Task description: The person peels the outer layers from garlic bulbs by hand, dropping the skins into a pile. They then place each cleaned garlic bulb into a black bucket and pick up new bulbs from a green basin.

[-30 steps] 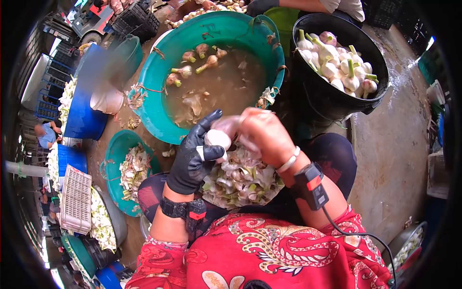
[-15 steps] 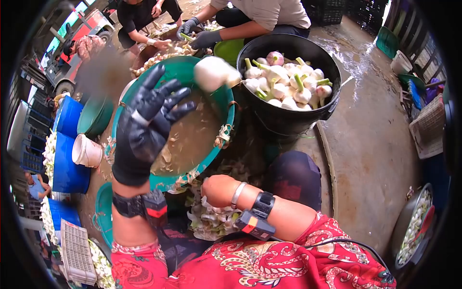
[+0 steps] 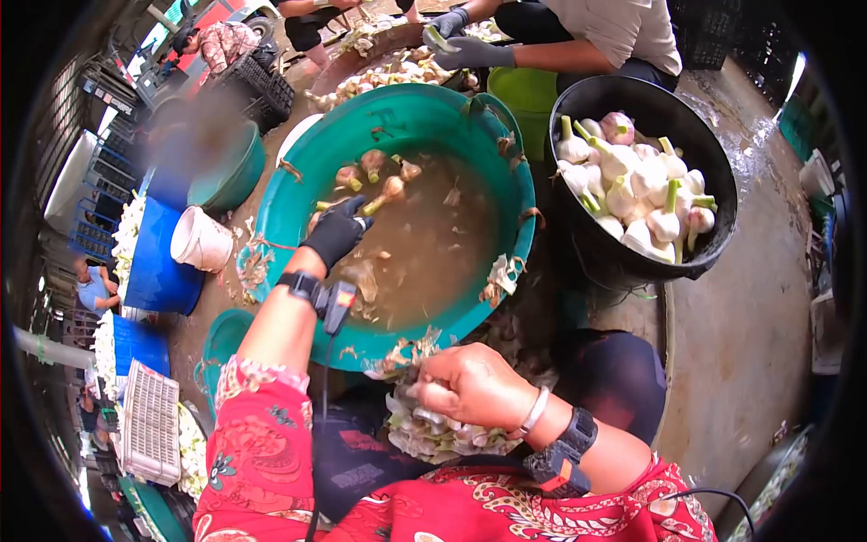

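My left hand [image 3: 336, 237], in a black glove, reaches over the green tub [image 3: 275, 226]. Its fingers are closed at the stem of a garlic bulb [image 3: 392, 189] by the murky water. More bulbs, with brownish skins, float just beyond, such as a garlic bulb [image 3: 372, 163]. My right hand [image 3: 479, 387], bare and with a bracelet at the wrist, is closed above the tub's near rim; what it may hold is hidden. Beneath it lies a heap of garlic peelings [image 3: 442, 432]. To the right stands a black bucket [image 3: 601, 257] of peeled white garlic bulbs [image 3: 639, 176].
Opposite me, a co-worker's gloved hands [image 3: 474, 52] hold a green stem above a pile of garlic [image 3: 397, 74]. A lime-green bucket [image 3: 526, 90] stands beyond the tub. At left are a white bucket [image 3: 200, 239], blue tubs [image 3: 163, 262] and a plastic crate [image 3: 152, 423].
My left hand has gone from open and raised, palm showing, down to the bulbs in the tub. The white bulb in mid-air is gone from there. The view has shifted left.
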Action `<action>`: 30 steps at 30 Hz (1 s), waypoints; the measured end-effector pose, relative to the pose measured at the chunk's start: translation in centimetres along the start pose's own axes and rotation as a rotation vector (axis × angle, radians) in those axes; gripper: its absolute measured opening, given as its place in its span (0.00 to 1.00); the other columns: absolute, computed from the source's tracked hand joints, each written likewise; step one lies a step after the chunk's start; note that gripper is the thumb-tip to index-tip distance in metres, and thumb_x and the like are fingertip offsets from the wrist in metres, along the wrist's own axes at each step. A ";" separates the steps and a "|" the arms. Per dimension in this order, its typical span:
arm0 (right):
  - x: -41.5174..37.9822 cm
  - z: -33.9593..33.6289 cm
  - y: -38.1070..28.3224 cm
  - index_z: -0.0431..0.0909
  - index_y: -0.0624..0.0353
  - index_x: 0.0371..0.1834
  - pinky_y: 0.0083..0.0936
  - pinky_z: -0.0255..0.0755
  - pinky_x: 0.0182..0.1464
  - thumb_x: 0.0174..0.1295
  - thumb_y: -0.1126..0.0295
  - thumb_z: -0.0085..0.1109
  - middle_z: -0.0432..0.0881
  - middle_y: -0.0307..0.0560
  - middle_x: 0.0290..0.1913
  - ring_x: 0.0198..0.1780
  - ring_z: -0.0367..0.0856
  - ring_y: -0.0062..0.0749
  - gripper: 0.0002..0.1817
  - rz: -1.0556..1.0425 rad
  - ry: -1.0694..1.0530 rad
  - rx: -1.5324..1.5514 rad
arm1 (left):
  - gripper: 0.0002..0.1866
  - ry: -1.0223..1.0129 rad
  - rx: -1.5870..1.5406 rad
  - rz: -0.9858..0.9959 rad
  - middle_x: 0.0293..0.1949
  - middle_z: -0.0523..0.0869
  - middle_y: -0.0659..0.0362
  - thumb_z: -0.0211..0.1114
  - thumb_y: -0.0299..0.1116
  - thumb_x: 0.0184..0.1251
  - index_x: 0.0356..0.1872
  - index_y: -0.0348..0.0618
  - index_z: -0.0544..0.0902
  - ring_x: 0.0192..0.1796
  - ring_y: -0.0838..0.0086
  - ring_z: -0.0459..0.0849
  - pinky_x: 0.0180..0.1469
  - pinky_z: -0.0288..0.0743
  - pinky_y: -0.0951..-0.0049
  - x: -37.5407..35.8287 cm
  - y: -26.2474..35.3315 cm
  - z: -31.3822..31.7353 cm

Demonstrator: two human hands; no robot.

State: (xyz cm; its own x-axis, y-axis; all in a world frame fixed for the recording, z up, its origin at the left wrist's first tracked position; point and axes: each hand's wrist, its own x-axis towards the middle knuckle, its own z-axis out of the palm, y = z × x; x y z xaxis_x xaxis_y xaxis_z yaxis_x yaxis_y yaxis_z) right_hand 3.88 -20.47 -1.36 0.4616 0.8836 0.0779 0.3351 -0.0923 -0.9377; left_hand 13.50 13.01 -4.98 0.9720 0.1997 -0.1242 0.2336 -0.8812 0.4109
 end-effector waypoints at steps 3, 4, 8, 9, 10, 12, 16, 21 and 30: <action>0.7 -0.8 -0.4 0.79 0.55 0.53 0.36 0.76 0.43 0.51 0.82 0.51 0.80 0.53 0.42 0.42 0.81 0.49 0.24 0.039 0.072 0.069 | 0.41 0.085 0.294 0.061 0.62 0.76 0.43 0.66 0.46 0.58 0.72 0.42 0.62 0.64 0.52 0.74 0.66 0.66 0.60 4.8 -1.6 4.3; 0.8 -0.9 -0.4 0.76 0.54 0.59 0.35 0.76 0.44 0.51 0.83 0.50 0.79 0.54 0.46 0.43 0.81 0.48 0.28 -0.047 0.198 0.165 | 0.41 0.084 0.282 0.076 0.62 0.76 0.43 0.66 0.46 0.58 0.72 0.42 0.62 0.64 0.52 0.74 0.66 0.66 0.60 5.6 -1.3 4.7; 1.8 -1.8 0.0 0.73 0.57 0.63 0.25 0.77 0.49 0.58 0.80 0.55 0.76 0.47 0.53 0.48 0.80 0.31 0.26 0.159 0.318 0.388 | 0.27 -0.029 0.285 -0.137 0.53 0.82 0.43 0.62 0.44 0.61 0.61 0.46 0.76 0.58 0.53 0.80 0.60 0.71 0.55 8.7 -4.5 6.5; 2.0 -1.8 0.6 0.74 0.60 0.61 0.22 0.77 0.51 0.60 0.80 0.56 0.76 0.43 0.52 0.49 0.79 0.25 0.23 0.221 0.323 0.454 | 0.23 -0.084 0.258 -0.065 0.47 0.84 0.45 0.62 0.43 0.62 0.56 0.44 0.79 0.50 0.56 0.83 0.54 0.74 0.57 9.0 -6.0 6.3; 2.4 -1.4 1.0 0.75 0.60 0.59 0.22 0.77 0.50 0.58 0.81 0.57 0.76 0.43 0.51 0.49 0.79 0.24 0.23 0.217 0.384 0.562 | 0.19 -0.139 0.236 0.002 0.40 0.86 0.47 0.61 0.41 0.62 0.51 0.43 0.81 0.43 0.59 0.86 0.47 0.78 0.58 8.7 -6.9 5.7; 3.4 -0.7 1.2 0.74 0.59 0.60 0.22 0.76 0.50 0.56 0.82 0.58 0.76 0.43 0.51 0.50 0.79 0.25 0.25 0.208 0.468 0.635 | 0.12 -0.019 -0.460 -0.133 0.27 0.85 0.57 0.65 0.32 0.61 0.44 0.38 0.84 0.25 0.78 0.80 0.28 0.74 0.75 3.6 -2.1 1.4; 4.5 -0.2 0.2 0.56 0.48 0.74 0.27 0.76 0.52 0.51 0.82 0.63 0.66 0.48 0.66 0.59 0.74 0.30 0.45 0.248 0.491 0.514 | 0.19 -0.143 -0.669 -0.113 0.34 0.87 0.57 0.61 0.25 0.60 0.54 0.36 0.81 0.30 0.78 0.83 0.36 0.79 0.77 -7.0 3.9 -4.3; 5.0 2.0 1.1 0.57 0.51 0.74 0.23 0.74 0.54 0.48 0.87 0.65 0.70 0.42 0.62 0.58 0.73 0.27 0.47 0.021 0.386 0.749 | 0.17 -0.153 -1.087 -0.101 0.40 0.86 0.55 0.62 0.28 0.67 0.55 0.33 0.79 0.37 0.75 0.86 0.41 0.82 0.74 -17.3 8.0 -3.5; 3.6 4.0 1.0 0.73 0.58 0.59 0.23 0.74 0.52 0.39 0.78 0.77 0.76 0.40 0.50 0.50 0.77 0.26 0.38 -0.182 0.629 0.360 | 0.17 0.157 -1.481 -0.037 0.44 0.84 0.59 0.63 0.36 0.70 0.53 0.36 0.79 0.44 0.75 0.83 0.49 0.79 0.74 -20.4 10.4 1.6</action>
State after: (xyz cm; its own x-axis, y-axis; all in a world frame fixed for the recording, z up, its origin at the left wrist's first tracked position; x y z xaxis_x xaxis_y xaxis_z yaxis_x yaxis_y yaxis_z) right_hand 2.57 -15.51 -3.34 0.8433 0.4314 0.3207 0.2118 0.2817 -0.9358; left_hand -3.99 -0.88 0.42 0.9356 0.3391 -0.0983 -0.0210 0.3313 0.9433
